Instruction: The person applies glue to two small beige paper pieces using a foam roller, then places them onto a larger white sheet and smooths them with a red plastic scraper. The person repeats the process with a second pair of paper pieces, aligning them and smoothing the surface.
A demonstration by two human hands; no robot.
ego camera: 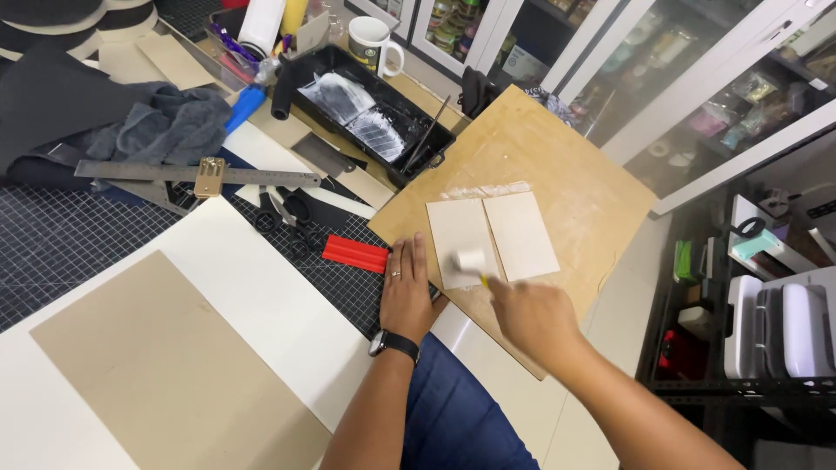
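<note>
1. Two cards (492, 237) lie side by side on a plywood board (557, 174), which rests on a gridded mat (52, 252) by glass cabinets (697, 78).
2. Black tray (366, 100) — streaked with white glue — beside a mug (370, 43).
3. Left hand (407, 292) lies flat and released at the board's edge, next to a red block (355, 253).
4. Right hand (531, 313) grasps a small roller (471, 261) — on the left card.

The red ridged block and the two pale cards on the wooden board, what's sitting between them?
In the head view, the left hand lies flat between the red ridged block and the pale cards, pressing the wooden board's edge.
</note>
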